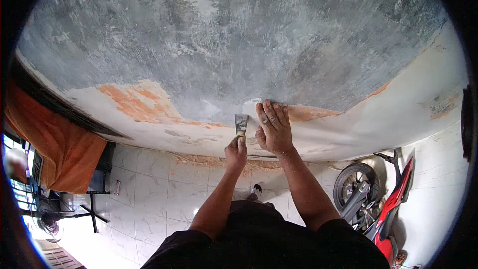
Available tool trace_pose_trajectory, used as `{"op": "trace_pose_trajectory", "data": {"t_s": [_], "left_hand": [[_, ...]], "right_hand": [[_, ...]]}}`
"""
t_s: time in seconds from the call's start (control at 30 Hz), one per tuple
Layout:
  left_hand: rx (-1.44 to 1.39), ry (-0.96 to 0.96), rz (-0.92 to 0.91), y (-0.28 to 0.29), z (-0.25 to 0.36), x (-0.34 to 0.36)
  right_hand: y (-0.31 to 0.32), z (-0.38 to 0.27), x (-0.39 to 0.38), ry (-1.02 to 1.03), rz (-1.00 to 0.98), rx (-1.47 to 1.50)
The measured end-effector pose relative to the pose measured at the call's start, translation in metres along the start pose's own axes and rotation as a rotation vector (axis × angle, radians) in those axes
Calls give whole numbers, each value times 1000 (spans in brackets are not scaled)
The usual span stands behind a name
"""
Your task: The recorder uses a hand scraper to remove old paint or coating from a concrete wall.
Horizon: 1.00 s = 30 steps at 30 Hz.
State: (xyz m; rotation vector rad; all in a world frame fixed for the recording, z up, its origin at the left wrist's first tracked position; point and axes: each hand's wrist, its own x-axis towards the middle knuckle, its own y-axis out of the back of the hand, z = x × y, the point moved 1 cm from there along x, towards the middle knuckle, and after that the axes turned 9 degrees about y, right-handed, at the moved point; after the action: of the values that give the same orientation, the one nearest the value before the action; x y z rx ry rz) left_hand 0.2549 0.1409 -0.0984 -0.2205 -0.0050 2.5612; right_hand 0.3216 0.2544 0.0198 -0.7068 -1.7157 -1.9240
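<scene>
Forearms raised, left hand clenches scraper while right hand lies spread on wall; a shallow blade angle probably lifts paint cleanest.

The wall is mottled grey with pale streaks; below that, cream paint with orange patches. The scraper against the wall has a grey blade and a yellow handle. Beneath the wall, the floor is white marbled tile. Right of the wall stands a red motorbike; left, an orange cloth.
</scene>
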Motion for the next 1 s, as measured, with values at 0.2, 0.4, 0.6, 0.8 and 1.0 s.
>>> {"op": "trace_pose_trajectory", "data": {"t_s": [0.2, 0.4, 0.6, 0.8, 1.0], "left_hand": [[219, 146, 44, 25, -104, -10], [329, 211, 70, 23, -84, -22], [399, 211, 70, 30, -81, -18], [439, 114, 103, 35, -82, -10], [393, -82, 9, 8, -21, 11]], "right_hand": [[4, 0, 8, 1, 4, 22], [3, 0, 5, -5, 2, 60], [1, 0, 5, 15, 29, 7], [-3, -1, 5, 20, 33, 8], [-1, 6, 4, 9, 29, -16]]}}
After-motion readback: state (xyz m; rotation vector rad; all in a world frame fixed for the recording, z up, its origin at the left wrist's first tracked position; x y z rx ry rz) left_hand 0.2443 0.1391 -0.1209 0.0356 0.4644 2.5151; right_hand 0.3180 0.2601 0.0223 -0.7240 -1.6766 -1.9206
